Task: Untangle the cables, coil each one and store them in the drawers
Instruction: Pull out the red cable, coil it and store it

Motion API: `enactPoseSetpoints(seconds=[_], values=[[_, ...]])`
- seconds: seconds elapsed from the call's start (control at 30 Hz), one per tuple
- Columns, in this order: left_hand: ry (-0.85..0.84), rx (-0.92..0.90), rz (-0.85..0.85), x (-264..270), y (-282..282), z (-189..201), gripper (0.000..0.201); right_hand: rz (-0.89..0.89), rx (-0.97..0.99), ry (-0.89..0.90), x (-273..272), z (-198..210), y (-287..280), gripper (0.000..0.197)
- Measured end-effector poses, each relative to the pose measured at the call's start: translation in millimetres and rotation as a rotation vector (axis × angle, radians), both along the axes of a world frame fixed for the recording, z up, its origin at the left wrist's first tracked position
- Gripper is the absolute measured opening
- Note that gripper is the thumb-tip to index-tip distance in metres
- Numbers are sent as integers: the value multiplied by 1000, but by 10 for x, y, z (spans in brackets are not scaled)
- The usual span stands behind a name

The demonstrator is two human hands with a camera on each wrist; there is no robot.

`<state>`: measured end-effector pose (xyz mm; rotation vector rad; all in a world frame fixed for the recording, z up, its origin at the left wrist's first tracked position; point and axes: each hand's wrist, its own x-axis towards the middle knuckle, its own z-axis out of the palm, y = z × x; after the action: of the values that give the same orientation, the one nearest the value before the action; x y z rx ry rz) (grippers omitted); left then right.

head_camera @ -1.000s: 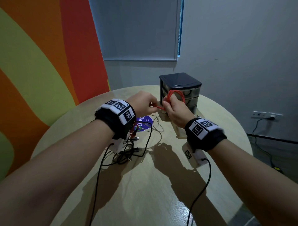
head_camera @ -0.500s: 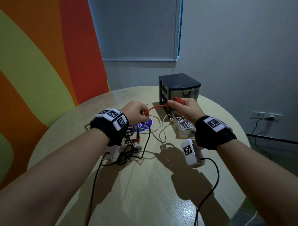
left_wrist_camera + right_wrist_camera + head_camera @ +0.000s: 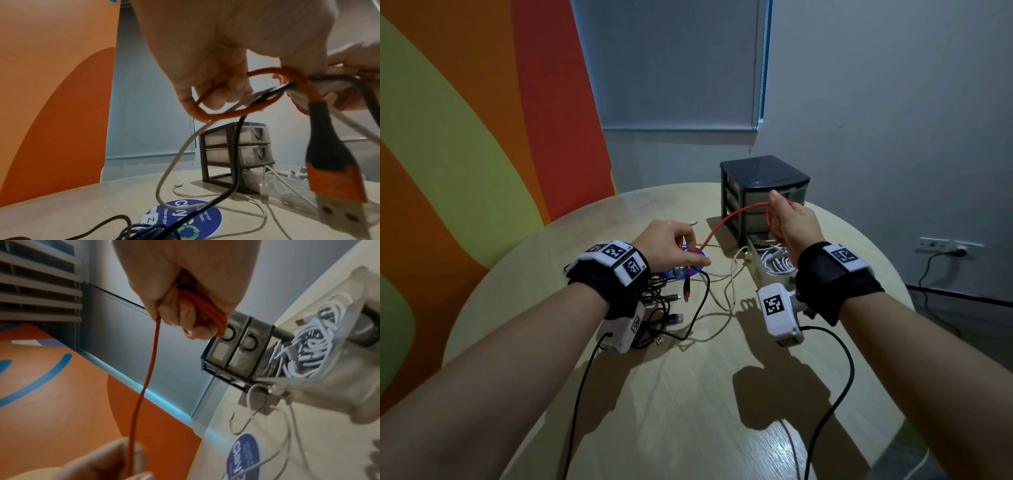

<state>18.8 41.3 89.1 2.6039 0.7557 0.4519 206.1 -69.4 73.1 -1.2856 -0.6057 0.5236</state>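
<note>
The right hand (image 3: 789, 224) is raised in front of the small dark plastic drawer unit (image 3: 762, 192) at the far edge of the round pale wooden desk (image 3: 688, 394), its fingers curled around several loops of a thin orange braided cable (image 3: 726, 222). From that fist the orange cable runs taut, down and leftward, to the left hand (image 3: 671, 248), whose thumb and fingertips pinch it near its end. The cable's orange-and-black USB plug (image 3: 337, 172) dangles just below the left hand, above a round blue sticker (image 3: 688, 263) on the desk. In the left wrist view a black cable and a white cable seem caught in the same pinch.

The unit's bottom drawer (image 3: 320, 386), clear plastic, is pulled out toward the person and holds a bundle of coiled white cables (image 3: 312, 353); the two drawers above it are pushed in. A tangle of black cables (image 3: 664, 308) lies under the left wrist, and a loose white cable (image 3: 729, 291) trails across the desk between the tangle and the open drawer.
</note>
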Motion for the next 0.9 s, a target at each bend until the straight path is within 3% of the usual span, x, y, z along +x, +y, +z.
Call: enactPoseSetpoints(seconds=[0.17, 0.3, 0.47, 0.67, 0.77, 0.9], values=[[-72, -14, -15, -37, 26, 31, 31, -276, -93, -25, 244, -172, -36, 40], [49, 7, -50, -24, 23, 22, 14, -360, -135, -45, 274, -226, -50, 41], [149, 51, -47, -28, 71, -14, 37, -441, -133, -68, 288, -177, -22, 42], [358, 215, -40, -10, 118, -28, 40, -396, -115, -82, 272, -161, -25, 39], [451, 290, -59, 30, 44, -27, 26, -319, -81, -58, 204, -162, 6, 38], [427, 239, -45, 55, 40, -61, 24, -330, -64, -30, 203, -127, 26, 38]])
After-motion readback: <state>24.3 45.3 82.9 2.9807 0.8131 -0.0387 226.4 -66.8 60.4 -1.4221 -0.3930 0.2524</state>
